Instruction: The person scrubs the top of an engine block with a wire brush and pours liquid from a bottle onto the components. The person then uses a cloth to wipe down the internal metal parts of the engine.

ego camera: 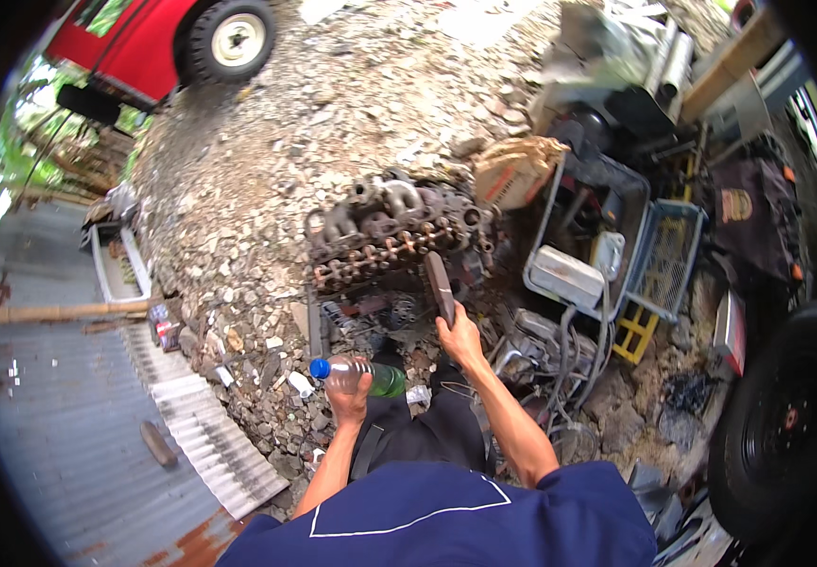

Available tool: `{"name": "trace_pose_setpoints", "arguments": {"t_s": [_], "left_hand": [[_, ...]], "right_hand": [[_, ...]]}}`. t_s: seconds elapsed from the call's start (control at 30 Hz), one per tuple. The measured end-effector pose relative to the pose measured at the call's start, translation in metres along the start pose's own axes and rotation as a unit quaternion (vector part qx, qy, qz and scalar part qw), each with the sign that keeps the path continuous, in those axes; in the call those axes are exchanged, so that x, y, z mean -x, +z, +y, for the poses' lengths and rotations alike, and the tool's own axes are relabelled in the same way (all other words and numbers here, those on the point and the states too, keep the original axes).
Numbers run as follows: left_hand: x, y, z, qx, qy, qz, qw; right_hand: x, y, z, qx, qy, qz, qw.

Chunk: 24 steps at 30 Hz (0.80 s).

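Note:
My left hand (349, 398) is closed around a clear plastic bottle (384, 380) with a blue cap and green liquid, tilted nearly on its side. In my right hand (461, 336) is a flat, dark, worn block (439, 283), perhaps wood or stone, held by its near end. The block's far end reaches to the edge of an engine cylinder head (380, 255) with a row of valve-gear parts along it; whether they touch I cannot tell. Rusty curved manifold pipes (401, 202) lie along its far side.
Rocky gravel (295, 127) surrounds the engine parts. To the right are a grey crate (530, 273) of parts, a blue-grey basket (692, 234), hoses (566, 354) and a tyre (780, 425). Corrugated metal sheets (82, 397) lie left; a red vehicle (132, 42) stands beyond.

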<state>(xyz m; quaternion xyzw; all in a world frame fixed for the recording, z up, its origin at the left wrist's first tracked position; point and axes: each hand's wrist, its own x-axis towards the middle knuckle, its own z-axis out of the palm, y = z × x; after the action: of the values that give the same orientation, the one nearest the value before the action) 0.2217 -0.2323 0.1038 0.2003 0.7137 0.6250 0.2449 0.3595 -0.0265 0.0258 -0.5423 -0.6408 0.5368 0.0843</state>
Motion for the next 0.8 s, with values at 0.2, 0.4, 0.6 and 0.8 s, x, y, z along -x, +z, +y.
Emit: {"name": "trace_pose_setpoints", "arguments": {"t_s": [0.2,0.4,0.6,0.8], "left_hand": [[0.032,-0.078,0.023,-0.033,0.051,0.12,0.991],[0.057,-0.107,0.019,-0.078,0.046,0.187,0.978],[0.05,-0.117,-0.009,-0.063,-0.02,0.135,0.989],[0.019,-0.118,-0.04,-0.093,-0.053,0.065,0.992]], "right_hand": [[-0.08,0.082,-0.04,0.252,-0.22,-0.117,0.935],[-0.139,0.065,0.011,0.239,-0.065,0.035,0.968],[-0.148,0.051,0.01,0.276,-0.029,0.071,0.958],[-0.167,0.003,0.029,0.304,-0.045,0.014,0.952]]}}
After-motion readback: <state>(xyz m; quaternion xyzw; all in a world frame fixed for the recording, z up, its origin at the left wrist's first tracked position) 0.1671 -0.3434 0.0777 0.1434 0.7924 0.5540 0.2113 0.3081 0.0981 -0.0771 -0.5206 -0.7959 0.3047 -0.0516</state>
